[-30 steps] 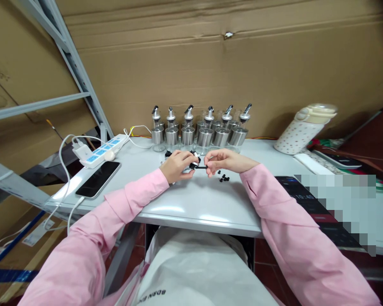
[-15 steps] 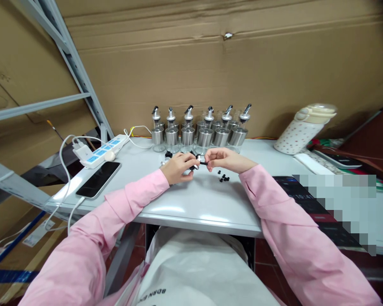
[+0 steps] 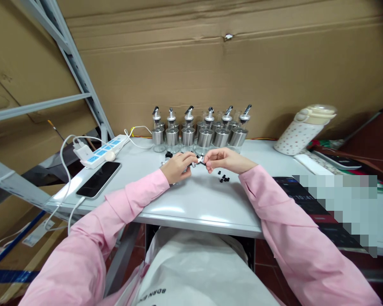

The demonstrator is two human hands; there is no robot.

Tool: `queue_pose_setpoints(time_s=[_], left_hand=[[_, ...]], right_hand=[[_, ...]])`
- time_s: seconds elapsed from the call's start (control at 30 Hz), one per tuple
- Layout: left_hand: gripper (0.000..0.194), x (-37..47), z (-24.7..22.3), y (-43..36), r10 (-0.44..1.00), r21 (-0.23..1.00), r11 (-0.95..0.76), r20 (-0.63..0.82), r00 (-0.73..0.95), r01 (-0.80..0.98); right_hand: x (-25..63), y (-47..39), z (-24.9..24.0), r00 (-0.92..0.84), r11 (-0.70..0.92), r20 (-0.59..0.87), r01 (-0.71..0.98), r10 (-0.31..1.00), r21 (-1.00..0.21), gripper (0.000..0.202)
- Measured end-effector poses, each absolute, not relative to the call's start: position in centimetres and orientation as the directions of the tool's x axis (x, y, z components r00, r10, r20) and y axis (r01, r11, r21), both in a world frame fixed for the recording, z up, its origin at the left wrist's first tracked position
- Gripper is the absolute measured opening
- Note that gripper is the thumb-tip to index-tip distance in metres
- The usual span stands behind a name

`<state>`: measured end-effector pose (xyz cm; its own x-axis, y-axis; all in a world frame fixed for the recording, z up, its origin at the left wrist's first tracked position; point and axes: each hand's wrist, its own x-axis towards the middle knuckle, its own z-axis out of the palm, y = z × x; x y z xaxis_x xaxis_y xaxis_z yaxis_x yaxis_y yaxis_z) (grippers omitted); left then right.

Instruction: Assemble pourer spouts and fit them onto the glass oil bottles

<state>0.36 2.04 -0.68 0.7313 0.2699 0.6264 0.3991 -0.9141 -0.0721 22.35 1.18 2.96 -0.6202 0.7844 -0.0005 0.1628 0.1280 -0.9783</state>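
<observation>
Over the middle of the white table (image 3: 191, 206), my left hand (image 3: 177, 167) is closed round a small silver and black part (image 3: 193, 164), mostly hidden by the fingers. Thumb and forefinger of my right hand (image 3: 221, 160) are pinched at the other end of this part, close to the left fingertips. Several small black pieces (image 3: 225, 179) lie on the table below my right hand. A black piece (image 3: 168, 154) rests behind my left hand. At the back stand several glass and steel bottles (image 3: 205, 138) with silver pourer tops.
A power strip (image 3: 105, 151) with white cables and a phone (image 3: 98, 180) lie at the left. On the right are a dotted white flask (image 3: 298, 134) and a dark screen (image 3: 296, 195). A cardboard wall (image 3: 178, 63) stands behind the bottles.
The small silver and black part has turned between my hands, its silver piece now tilted by the right fingertips. My left fingers have curled slightly; the hands stay in nearly the same place.
</observation>
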Motion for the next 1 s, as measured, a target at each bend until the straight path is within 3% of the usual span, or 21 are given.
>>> queue_pose_setpoints(time_s=[0.37, 0.77, 1.0], left_hand=[[0.03, 0.32, -0.54, 1.89, 0.301, -0.032, -0.918, 0.592, 0.747, 0.395], [0.023, 0.34, -0.63, 1.96, 0.33, 0.035, -0.924, 0.577, 0.747, 0.381], [0.027, 0.3, -0.52, 1.84, 0.281, -0.017, -0.929, 0.619, 0.733, 0.371]], right_hand=[[21.69, 0.75, 3.61, -0.434, 0.245, 0.096, 0.303, 0.896, -0.921, 0.029], [21.87, 1.04, 3.18, -0.361, 0.185, 0.131, 0.12, 0.923, -0.975, 0.035], [22.04, 1.29, 2.94, -0.342, 0.194, 0.144, 0.119, 0.929, -0.974, 0.037]])
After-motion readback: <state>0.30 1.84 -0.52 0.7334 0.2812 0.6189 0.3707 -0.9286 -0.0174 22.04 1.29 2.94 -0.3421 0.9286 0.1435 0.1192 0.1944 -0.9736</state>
